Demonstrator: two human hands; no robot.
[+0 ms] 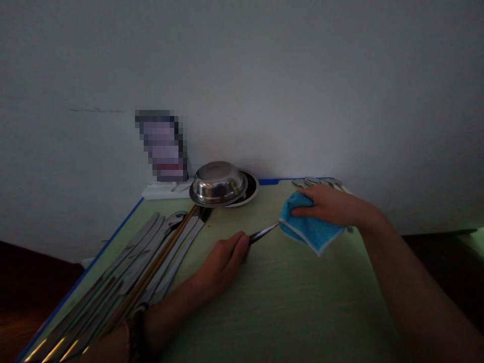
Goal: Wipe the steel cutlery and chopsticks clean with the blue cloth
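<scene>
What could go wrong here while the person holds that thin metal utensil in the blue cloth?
1. The utensil tip is hidden inside the blue cloth. If it is sharp, it might poke through into the right hand.
2. The left hand pinches only the handle end, so the utensil could slip.
3. The left forearm lies close to the row of cutlery by the table edge; a nudge might push pieces off.
</scene>
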